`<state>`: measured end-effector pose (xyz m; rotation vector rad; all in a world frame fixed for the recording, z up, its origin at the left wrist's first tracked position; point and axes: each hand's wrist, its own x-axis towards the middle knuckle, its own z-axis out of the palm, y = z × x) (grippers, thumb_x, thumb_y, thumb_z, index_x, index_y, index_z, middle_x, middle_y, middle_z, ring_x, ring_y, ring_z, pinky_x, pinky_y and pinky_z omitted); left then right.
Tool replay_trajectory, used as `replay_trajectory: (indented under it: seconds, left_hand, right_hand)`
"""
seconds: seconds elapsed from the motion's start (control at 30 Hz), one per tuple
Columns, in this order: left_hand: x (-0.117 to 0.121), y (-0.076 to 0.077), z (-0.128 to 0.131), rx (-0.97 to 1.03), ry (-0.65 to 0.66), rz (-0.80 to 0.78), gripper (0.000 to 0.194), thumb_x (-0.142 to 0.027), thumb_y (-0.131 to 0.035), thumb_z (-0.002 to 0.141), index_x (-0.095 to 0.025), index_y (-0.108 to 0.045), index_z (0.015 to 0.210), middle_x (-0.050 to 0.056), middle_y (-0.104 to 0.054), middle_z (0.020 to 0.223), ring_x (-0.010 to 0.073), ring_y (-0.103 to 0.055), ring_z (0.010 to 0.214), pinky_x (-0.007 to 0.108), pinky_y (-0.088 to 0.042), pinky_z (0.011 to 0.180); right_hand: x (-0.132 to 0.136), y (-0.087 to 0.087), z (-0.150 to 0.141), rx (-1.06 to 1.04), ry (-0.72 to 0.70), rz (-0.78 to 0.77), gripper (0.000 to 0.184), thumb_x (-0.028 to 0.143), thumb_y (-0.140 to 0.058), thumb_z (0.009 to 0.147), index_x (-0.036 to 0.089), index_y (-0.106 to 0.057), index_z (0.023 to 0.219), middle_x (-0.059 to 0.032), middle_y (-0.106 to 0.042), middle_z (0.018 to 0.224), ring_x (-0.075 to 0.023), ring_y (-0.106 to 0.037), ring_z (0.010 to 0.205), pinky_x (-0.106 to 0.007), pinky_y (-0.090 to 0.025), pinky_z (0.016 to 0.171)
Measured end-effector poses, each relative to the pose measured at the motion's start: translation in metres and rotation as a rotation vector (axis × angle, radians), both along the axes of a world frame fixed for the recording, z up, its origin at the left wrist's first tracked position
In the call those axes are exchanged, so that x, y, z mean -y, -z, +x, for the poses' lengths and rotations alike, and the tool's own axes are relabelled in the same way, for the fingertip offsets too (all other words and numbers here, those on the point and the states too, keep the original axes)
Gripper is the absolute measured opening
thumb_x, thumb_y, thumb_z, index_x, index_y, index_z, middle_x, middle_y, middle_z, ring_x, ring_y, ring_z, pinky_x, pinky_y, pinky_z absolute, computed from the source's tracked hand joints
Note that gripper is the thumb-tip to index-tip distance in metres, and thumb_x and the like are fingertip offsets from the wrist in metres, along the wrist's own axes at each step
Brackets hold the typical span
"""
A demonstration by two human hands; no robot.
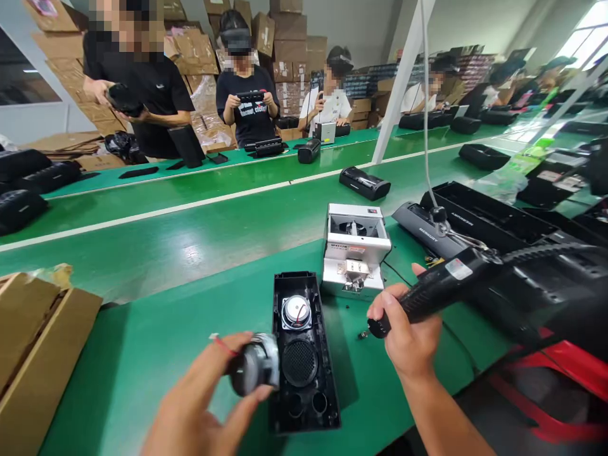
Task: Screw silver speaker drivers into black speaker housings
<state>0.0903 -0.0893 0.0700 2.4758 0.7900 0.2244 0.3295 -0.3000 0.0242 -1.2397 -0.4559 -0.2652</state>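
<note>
Left hand, fingers part-curled, pinches a round grey-and-black speaker driver by its rim, just beside the 9 o'clock edge of an open, rectangular black plastic speaker housing. Housing lies on a green workbench, a silver round driver seated at its 12 o'clock end. Right hand closed around a black cylindrical electric screwdriver, tip toward 9 o'clock. White boxy screw feeder stands at the housing's 1 o'clock.
</note>
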Motion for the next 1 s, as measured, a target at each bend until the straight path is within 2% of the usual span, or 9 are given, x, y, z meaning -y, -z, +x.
replay_trajectory:
  seconds: [0.1, 0.2, 0.33, 0.47, 0.53, 0.8, 1.0]
  left_hand:
    - [0.031, -0.014, 0.038, 0.059, 0.346, 0.062, 0.045, -0.033, -0.071, 0.086, -0.032, -0.069, 0.131, 0.006, -0.076, 0.129, 0.0316, -0.071, 0.117, 0.051, -0.052, 0.11]
    - [0.039, -0.009, 0.057, 0.074, 0.515, 0.198, 0.047, -0.015, -0.062, 0.086, -0.027, -0.065, 0.132, 0.006, -0.077, 0.124, 0.0283, -0.072, 0.104, 0.056, -0.049, 0.106]
    - [0.036, 0.002, 0.066, 0.016, 0.504, 0.289, 0.041, -0.013, -0.061, 0.086, -0.024, -0.065, 0.125, 0.007, -0.076, 0.121, 0.0292, -0.072, 0.102, 0.064, -0.042, 0.11]
    - [0.038, 0.006, 0.07, -0.071, 0.448, 0.251, 0.025, -0.017, -0.069, 0.08, -0.025, -0.067, 0.104, 0.003, -0.076, 0.105, 0.0318, -0.068, 0.1, 0.068, -0.04, 0.108]
    - [0.041, 0.007, 0.071, -0.078, 0.427, 0.236, 0.021, -0.019, -0.07, 0.081, -0.026, -0.067, 0.1, 0.001, -0.075, 0.102, 0.0319, -0.067, 0.099, 0.068, -0.04, 0.107]
    - [0.043, 0.02, 0.067, 0.0, 0.429, 0.312, 0.029, -0.016, -0.065, 0.084, -0.025, -0.063, 0.112, 0.002, -0.075, 0.109, 0.0302, -0.068, 0.097, 0.065, -0.04, 0.105]
    - [0.042, 0.02, 0.067, 0.024, 0.444, 0.314, 0.027, -0.016, -0.063, 0.085, -0.025, -0.061, 0.11, 0.002, -0.074, 0.107, 0.0298, -0.068, 0.094, 0.066, -0.042, 0.103]
  right_hand:
    - [0.001, 0.001, 0.0, 0.002, -0.018, 0.013, 0.061, 0.022, -0.069, 0.097, 0.029, -0.042, 0.151, 0.0087, -0.059, 0.068, -0.0153, -0.058, 0.053, -0.032, -0.058, 0.056]
    - [0.002, 0.001, -0.002, -0.009, -0.043, 0.022, 0.06, 0.02, -0.065, 0.099, 0.03, -0.041, 0.153, 0.0082, -0.059, 0.069, -0.0155, -0.058, 0.055, -0.032, -0.056, 0.056]
    - [0.002, 0.0, -0.005, -0.021, -0.053, 0.055, 0.06, 0.017, -0.064, 0.1, 0.032, -0.041, 0.153, 0.0082, -0.059, 0.069, -0.0149, -0.057, 0.056, -0.031, -0.056, 0.056]
    - [0.003, -0.001, -0.006, -0.046, -0.057, 0.08, 0.059, 0.016, -0.064, 0.1, 0.033, -0.043, 0.152, 0.0081, -0.059, 0.071, -0.0136, -0.057, 0.057, -0.03, -0.056, 0.058]
    - [0.003, -0.001, -0.006, -0.062, -0.052, 0.08, 0.058, 0.016, -0.065, 0.1, 0.033, -0.043, 0.151, 0.008, -0.059, 0.071, -0.0136, -0.057, 0.057, -0.03, -0.057, 0.058]
    - [0.005, -0.001, -0.006, -0.072, -0.05, 0.094, 0.058, 0.016, -0.066, 0.099, 0.031, -0.042, 0.15, 0.008, -0.06, 0.071, -0.0142, -0.057, 0.057, -0.031, -0.055, 0.057]
    - [0.006, -0.001, -0.005, -0.081, -0.052, 0.102, 0.058, 0.016, -0.066, 0.099, 0.029, -0.041, 0.15, 0.0081, -0.06, 0.071, -0.0149, -0.057, 0.057, -0.031, -0.055, 0.057]
